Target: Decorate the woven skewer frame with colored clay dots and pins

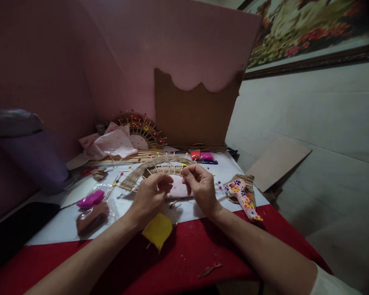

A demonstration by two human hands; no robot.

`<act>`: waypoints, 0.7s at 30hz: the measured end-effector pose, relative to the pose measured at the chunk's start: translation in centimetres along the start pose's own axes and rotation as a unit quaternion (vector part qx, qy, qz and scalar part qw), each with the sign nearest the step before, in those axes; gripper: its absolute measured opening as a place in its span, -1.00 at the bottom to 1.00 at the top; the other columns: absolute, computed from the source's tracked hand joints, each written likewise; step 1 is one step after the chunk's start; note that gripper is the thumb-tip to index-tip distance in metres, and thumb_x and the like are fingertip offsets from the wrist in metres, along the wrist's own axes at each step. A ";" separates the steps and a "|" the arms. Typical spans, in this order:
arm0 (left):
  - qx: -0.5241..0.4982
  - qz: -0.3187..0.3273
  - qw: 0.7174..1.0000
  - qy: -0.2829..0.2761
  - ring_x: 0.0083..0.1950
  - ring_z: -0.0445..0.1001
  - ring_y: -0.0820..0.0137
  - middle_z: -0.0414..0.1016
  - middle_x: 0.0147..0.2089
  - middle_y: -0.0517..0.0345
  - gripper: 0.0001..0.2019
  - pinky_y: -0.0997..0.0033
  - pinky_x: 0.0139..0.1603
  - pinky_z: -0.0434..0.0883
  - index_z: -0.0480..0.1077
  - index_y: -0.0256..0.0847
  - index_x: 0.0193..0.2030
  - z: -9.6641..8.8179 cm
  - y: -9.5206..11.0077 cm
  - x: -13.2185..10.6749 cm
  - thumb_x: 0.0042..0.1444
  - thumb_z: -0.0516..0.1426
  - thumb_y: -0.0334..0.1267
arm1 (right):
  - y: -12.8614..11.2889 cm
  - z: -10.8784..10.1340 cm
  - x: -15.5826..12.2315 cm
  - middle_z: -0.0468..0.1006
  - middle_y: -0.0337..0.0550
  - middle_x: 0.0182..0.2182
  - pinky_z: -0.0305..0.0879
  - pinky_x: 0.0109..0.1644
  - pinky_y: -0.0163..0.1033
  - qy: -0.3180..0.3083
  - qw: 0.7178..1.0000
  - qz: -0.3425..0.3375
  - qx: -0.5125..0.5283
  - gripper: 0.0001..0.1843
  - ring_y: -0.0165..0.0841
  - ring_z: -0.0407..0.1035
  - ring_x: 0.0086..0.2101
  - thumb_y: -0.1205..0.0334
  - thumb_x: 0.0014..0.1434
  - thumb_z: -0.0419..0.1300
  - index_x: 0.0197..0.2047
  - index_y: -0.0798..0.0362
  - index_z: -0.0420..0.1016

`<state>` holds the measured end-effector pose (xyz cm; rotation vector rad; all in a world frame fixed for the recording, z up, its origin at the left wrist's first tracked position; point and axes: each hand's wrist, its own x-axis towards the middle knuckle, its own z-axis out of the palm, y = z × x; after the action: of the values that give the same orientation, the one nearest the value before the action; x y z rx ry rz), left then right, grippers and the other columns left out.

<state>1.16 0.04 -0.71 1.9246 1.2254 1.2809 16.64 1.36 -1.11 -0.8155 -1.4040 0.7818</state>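
In the middle of the table lies a half-round fan-like craft piece of twine-wrapped arches (150, 166), with thin sticks tipped with coloured beads radiating from it. A pale pink dotted fabric half-circle (180, 188) fills its centre. My right hand (200, 186) is pinched just over the arch's inner sticks; a small yellow bit (184, 164) shows by its fingertips, and what they grip is too small to tell. Close by on the left, my left hand (152, 196) has its fingers curled inward, their tips partly hidden. Below the hands rests a yellow lump of modelling clay (158, 230).
Bagged purple clay (91, 198) and brown clay (92, 217) lie at left, near a black flat object (24, 229). A flower-patterned figure (244, 196) sits at right. Behind are a decorated arch (138, 123), pink cloth (113, 141), wooden sticks (126, 157) and upright cardboard (193, 114).
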 end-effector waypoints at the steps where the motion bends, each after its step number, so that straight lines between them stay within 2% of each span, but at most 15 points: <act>1: 0.002 -0.007 1.000 0.005 -0.48 0.27 0.46 0.36 -0.52 0.21 -0.94 0.48 -0.47 0.21 0.37 -0.21 -0.46 0.0 0.0 0.0 0.00 0.11 -0.32 | -0.2 -0.1 0.0 0.31 -0.31 -0.60 0.09 -0.59 -0.38 -0.020 0.999 -0.015 -0.028 -0.75 -0.51 0.14 -0.63 0.07 0.17 0.12 -0.43 0.06 0.36; 3: 0.014 -0.007 0.999 0.042 -0.50 0.24 0.47 0.32 -0.55 0.25 -0.91 0.47 -0.47 0.20 0.33 -0.20 -0.47 -0.2 0.2 0.1 0.03 0.09 -0.31 | -0.6 -0.5 0.2 0.34 -0.29 -0.60 0.11 -0.52 -0.35 -0.091 0.988 -0.063 -0.108 -0.74 -0.48 0.17 -0.59 0.09 0.20 0.09 -0.45 0.06 0.37; 5: 0.015 0.005 0.996 0.093 -0.45 0.27 0.47 0.33 -0.50 0.25 -0.93 0.46 -0.41 0.22 0.31 -0.20 -0.45 -0.4 0.4 0.4 0.02 0.05 -0.39 | -1.1 -0.9 0.5 0.34 -0.28 -0.63 0.10 -0.48 -0.33 -0.175 0.958 -0.124 -0.191 -0.70 -0.48 0.17 -0.58 0.13 0.20 0.08 -0.51 0.07 0.38; 7: -0.019 0.005 0.992 0.126 -0.40 0.31 0.46 0.36 -0.44 0.24 -0.89 0.45 -0.34 0.25 0.31 -0.21 -0.41 -0.6 0.6 0.6 -0.01 0.02 -0.46 | -1.4 -1.2 0.7 0.32 -0.30 -0.65 0.07 -0.48 -0.33 -0.215 0.939 -0.150 -0.222 -0.69 -0.49 0.13 -0.60 0.17 0.18 0.10 -0.56 0.07 0.39; 11: -0.108 -0.022 0.984 0.137 -0.42 0.32 0.46 0.34 -0.47 0.26 -0.90 0.46 -0.35 0.26 0.30 -0.22 -0.36 -0.7 0.7 0.8 -0.02 0.01 -0.44 | -1.3 -1.3 0.7 0.32 -0.32 -0.67 0.03 -0.53 -0.35 -0.269 0.937 -0.108 -0.194 -0.79 -0.50 0.12 -0.62 0.21 0.10 0.20 -0.53 0.07 0.45; 15: -0.143 -0.007 0.978 0.154 -0.46 0.29 0.49 0.32 -0.50 0.29 -0.86 0.50 -0.42 0.24 0.31 -0.21 -0.35 -0.7 0.8 0.6 -0.06 0.03 -0.47 | -0.9 -0.9 0.4 0.35 -0.34 -0.66 0.07 -0.52 -0.38 -0.347 0.920 -0.078 -0.163 -0.86 -0.51 0.16 -0.60 0.27 0.05 0.25 -0.51 0.07 0.48; 18: -0.168 -0.003 0.971 0.170 -0.50 0.24 0.52 0.29 -0.51 0.31 -0.88 0.53 -0.47 0.21 0.30 -0.21 -0.34 -0.7 0.9 0.6 -0.04 0.05 -0.45 | -0.5 -0.7 0.2 0.41 -0.32 -0.62 0.12 -0.47 -0.38 -0.367 0.908 -0.093 -0.179 -0.89 -0.50 0.21 -0.56 0.29 0.04 0.26 -0.49 0.09 0.50; 21: -0.166 -0.008 0.971 0.171 -0.54 0.20 0.53 0.24 -0.56 0.34 -0.96 0.54 -0.52 0.18 0.29 -0.20 -0.33 -0.8 0.9 0.6 0.03 0.07 -0.38 | -0.2 -0.5 0.1 0.43 -0.31 -0.64 0.10 -0.47 -0.38 -0.343 0.905 -0.107 -0.229 -0.90 -0.50 0.21 -0.58 0.29 0.07 0.23 -0.46 0.09 0.52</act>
<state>0.91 0.08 0.59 1.4950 1.0921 1.7379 17.13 1.31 -0.94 -0.7427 -2.3311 0.5904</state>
